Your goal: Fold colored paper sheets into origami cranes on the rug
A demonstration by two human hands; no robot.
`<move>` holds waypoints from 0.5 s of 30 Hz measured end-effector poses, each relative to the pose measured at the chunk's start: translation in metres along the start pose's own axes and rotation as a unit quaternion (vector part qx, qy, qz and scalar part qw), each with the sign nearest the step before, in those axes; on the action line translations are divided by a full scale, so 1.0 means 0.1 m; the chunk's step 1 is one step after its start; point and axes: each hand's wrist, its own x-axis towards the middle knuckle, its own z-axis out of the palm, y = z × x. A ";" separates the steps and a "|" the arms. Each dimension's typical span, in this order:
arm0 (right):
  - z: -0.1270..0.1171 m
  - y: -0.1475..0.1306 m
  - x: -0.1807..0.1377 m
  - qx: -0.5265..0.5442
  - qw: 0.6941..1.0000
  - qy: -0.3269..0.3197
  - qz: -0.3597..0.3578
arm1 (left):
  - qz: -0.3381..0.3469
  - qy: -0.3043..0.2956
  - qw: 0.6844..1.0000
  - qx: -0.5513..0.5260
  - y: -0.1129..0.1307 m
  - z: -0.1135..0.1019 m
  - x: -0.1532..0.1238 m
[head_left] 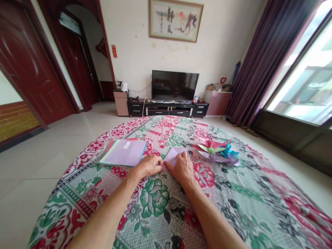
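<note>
A partly folded sheet of light purple paper (172, 156) lies on the cloth between my hands. My right hand (183, 167) rests over its right side, thumb and fingertips pressing the paper against the table. At its left corner, my left hand (150, 165) is closed, with the fingers curled and the tips at the paper's edge. The exact grip of the left fingertips is hard to make out. On the left lies a stack of coloured paper (124, 154), purple on top. Several folded paper cranes (211, 149) in pink, green, blue and purple sit on the right.
A flowered tablecloth (155, 197) covers the round table. Beyond it stand a television (175, 85) on a low black cabinet (168, 110) and a framed picture (176, 20) on the wall. A dark curtain (269, 58) hangs by the window at right.
</note>
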 end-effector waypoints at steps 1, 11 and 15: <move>0.00 0.00 0.00 -0.001 1.000 -0.001 0.001 | 0.020 0.001 1.000 -0.012 -0.01 0.00 -0.01; 0.07 0.03 0.00 -0.007 1.000 0.011 -0.003 | 0.167 -0.025 0.984 -0.056 -0.12 0.04 -0.02; 0.05 0.02 0.00 -0.003 1.000 0.004 -0.001 | 0.173 -0.043 0.983 -0.042 -0.09 -0.03 -0.07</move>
